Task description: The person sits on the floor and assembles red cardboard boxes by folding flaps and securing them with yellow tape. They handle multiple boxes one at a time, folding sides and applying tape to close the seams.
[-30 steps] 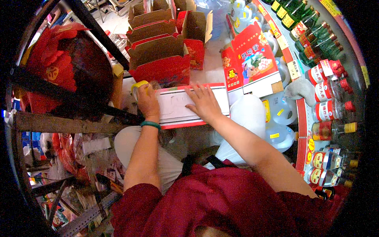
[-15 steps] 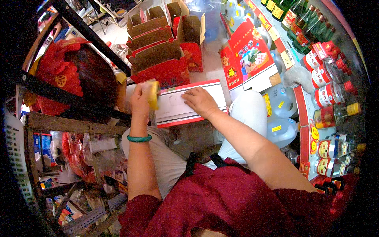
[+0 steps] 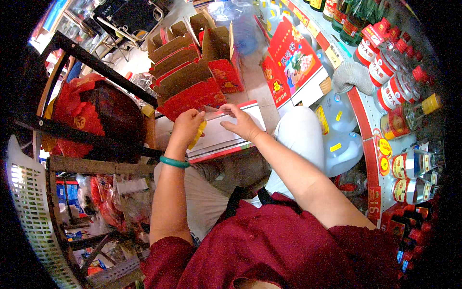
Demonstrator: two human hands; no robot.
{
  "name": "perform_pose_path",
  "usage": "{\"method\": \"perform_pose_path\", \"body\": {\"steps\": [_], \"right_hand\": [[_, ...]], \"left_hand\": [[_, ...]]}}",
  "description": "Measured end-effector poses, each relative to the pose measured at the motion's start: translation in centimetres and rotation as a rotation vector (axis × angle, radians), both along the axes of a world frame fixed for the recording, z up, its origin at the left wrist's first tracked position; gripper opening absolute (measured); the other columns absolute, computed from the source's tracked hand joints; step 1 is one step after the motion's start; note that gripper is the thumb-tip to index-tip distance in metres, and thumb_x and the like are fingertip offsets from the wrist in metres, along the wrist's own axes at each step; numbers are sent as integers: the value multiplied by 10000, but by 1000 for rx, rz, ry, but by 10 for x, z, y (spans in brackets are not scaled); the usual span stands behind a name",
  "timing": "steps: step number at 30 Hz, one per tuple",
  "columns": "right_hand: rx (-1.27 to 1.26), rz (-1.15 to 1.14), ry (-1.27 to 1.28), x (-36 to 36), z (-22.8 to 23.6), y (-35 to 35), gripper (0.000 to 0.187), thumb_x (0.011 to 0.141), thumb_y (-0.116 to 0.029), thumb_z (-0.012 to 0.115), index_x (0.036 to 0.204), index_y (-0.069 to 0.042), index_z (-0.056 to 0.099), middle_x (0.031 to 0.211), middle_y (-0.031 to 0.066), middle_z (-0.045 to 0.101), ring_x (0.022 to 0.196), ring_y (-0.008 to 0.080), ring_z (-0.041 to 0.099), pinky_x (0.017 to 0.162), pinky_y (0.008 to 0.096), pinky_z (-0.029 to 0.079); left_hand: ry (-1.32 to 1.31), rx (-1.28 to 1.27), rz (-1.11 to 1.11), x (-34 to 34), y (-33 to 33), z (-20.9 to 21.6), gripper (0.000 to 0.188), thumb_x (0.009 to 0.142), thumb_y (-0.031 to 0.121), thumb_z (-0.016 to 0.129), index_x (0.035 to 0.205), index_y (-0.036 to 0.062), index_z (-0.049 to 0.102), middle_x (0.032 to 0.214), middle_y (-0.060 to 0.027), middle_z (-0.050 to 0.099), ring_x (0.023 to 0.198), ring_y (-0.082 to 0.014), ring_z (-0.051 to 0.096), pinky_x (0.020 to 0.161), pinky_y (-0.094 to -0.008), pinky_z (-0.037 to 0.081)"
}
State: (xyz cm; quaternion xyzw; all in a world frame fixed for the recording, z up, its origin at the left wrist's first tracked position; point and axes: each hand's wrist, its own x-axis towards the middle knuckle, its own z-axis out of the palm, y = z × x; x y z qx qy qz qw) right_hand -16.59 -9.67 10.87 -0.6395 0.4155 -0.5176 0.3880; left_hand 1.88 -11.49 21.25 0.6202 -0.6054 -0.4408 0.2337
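Observation:
My left hand [image 3: 186, 126], with a green bangle at its wrist, is closed around a yellow roll [image 3: 198, 135] that looks like packing tape; most of it is hidden by the fingers. A faint clear strip seems to run from it toward my right hand [image 3: 242, 124]. That hand hovers over the far edge of the carton, thumb and fingers apart and slightly curled. Below both hands lies a flattened white carton [image 3: 224, 139] with red and black edge stripes, in front of my knees.
Open red cardboard boxes [image 3: 192, 96] stand just beyond the carton. A red printed box [image 3: 291, 62] leans at the right, beside large clear jugs [image 3: 341, 149]. Shelves of bottles [image 3: 392, 94] line the right; a dark metal frame [image 3: 103, 67] stands left.
My right hand has lifted off the carton's surface toward its far edge, its fingers curling. My left hand has turned and moved slightly right with the yellow roll. The whole view has shifted a little.

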Motion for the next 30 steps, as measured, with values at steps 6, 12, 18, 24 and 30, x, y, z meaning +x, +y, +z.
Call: {"method": "perform_pose_path", "body": {"steps": [6,12,18,24,30], "right_hand": [[70,-46,-107,-4,3,0,417,790,-226,685,1121,-87,473,1055,61,574,968,159,565,894,318,439],[93,-126,-174,-5,5,0,207,840,-238,621,896,-42,585,805,65,598,776,184,571,721,293,443],[40,-233,-228,-5,0,-3,234,843,-223,613,773,0,603,760,103,605,724,194,575,669,306,440],[-3,-323,-168,-4,-1,-4,242,841,-225,617,769,6,616,709,122,591,667,220,577,621,319,442],[41,-323,-101,-5,1,0,244,843,-229,616,790,9,622,720,136,596,674,225,585,622,325,445]], "left_hand": [[-359,23,-144,-12,-6,-9,332,859,320,534,814,5,632,670,-158,628,554,-249,639,562,-366,494],[-521,27,-209,-27,0,2,320,850,320,543,803,15,629,670,-139,635,549,-238,642,567,-359,493],[-581,31,-267,-19,-5,-9,284,828,291,572,798,14,627,668,-132,640,522,-234,635,596,-370,497],[-527,-8,-369,-7,2,-2,394,729,241,710,1001,-13,578,915,-202,640,838,-288,643,740,-362,489],[-403,43,-387,21,8,-5,557,702,197,759,1152,22,479,974,-181,630,883,-288,617,749,-362,482]]}}
